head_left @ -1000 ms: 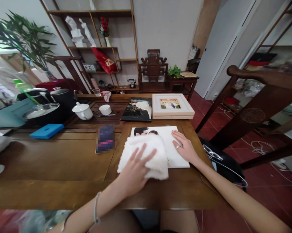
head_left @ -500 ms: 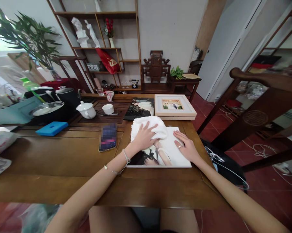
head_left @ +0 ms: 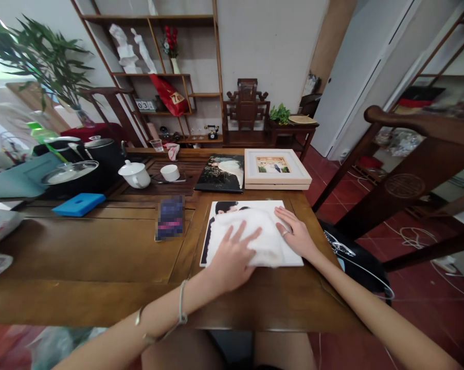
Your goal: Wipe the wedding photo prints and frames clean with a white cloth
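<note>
A large photo print (head_left: 224, 208) lies flat on the wooden table (head_left: 101, 257) in front of me. A white cloth (head_left: 255, 234) covers most of it. My left hand (head_left: 232, 259) presses flat on the cloth's near part, fingers spread. At the print's right edge my right hand (head_left: 296, 234) rests flat with a ring on one finger, and its fingers touch the cloth's right side.
A phone (head_left: 170, 218) lies left of the print. Beyond it sit a dark photo (head_left: 221, 173), a white framed picture (head_left: 275, 168), a teapot (head_left: 135, 174), a cup (head_left: 169, 172), pots (head_left: 73, 172) and a blue pad (head_left: 78, 204). A wooden chair (head_left: 413, 169) stands at right.
My left hand slid the cloth up to the print's far end, then back toward me over its middle and near part. My right hand stayed at the print's right edge.
</note>
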### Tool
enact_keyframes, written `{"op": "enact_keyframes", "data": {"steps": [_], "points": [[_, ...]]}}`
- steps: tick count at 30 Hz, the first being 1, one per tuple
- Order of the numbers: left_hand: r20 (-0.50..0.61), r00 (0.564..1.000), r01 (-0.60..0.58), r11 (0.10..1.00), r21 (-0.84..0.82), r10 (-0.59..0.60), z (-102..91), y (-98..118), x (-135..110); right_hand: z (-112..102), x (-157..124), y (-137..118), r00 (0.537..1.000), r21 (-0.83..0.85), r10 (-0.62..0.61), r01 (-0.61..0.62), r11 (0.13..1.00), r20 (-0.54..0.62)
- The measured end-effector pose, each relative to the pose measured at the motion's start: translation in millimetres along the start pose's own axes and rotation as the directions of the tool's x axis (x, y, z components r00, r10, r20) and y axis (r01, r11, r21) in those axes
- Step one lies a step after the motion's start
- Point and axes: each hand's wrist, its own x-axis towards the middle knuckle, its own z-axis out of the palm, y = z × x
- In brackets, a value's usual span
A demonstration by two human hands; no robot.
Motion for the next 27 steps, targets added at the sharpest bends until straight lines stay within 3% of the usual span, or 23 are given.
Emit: {"op": "enact_keyframes", "data": {"steps": [4, 7, 10, 16, 19, 22, 27], "points": [[-0.03, 0.997, 0.08, 0.995, 0.068, -0.078, 1.4, -37, 58, -1, 1, -1, 1.0, 0.003, 0.009, -0.009, 1.0, 0.005], [-0.044, 0.997, 0.075, 0.989, 0.13, -0.07, -0.5, -38, 80, -2, 1, -2, 1.0, 0.014, 0.007, -0.007, 1.0, 0.005], [-0.013, 0.998, 0.064, 0.984, 0.165, -0.063, -0.7, -12, 71, -4, 1, 0, 0.999, 0.05, -0.032, 0.03, 0.998, 0.027], [-0.056, 0.995, 0.099, 0.969, 0.225, -0.089, 11.7, 77, 12, -5, 2, 5, 0.999, 0.092, -0.013, 0.01, 0.996, 0.035], [-0.029, 0.998, 0.057, 0.983, 0.173, -0.052, 10.1, 97, -3, -4, 2, 4, 1.0, 0.085, -0.003, 0.0, 0.996, 0.03], [0.025, 0.999, 0.044, 0.994, 0.102, -0.047, -0.7, 79, 3, -4, 1, 5, 0.999, 0.081, -0.004, 0.001, 0.997, 0.036], [0.073, 0.992, 0.096, 0.993, 0.063, -0.101, -11.5, 5, 44, -2, 1, 5, 0.999, 0.054, -0.034, 0.032, 0.998, 0.02]]}}
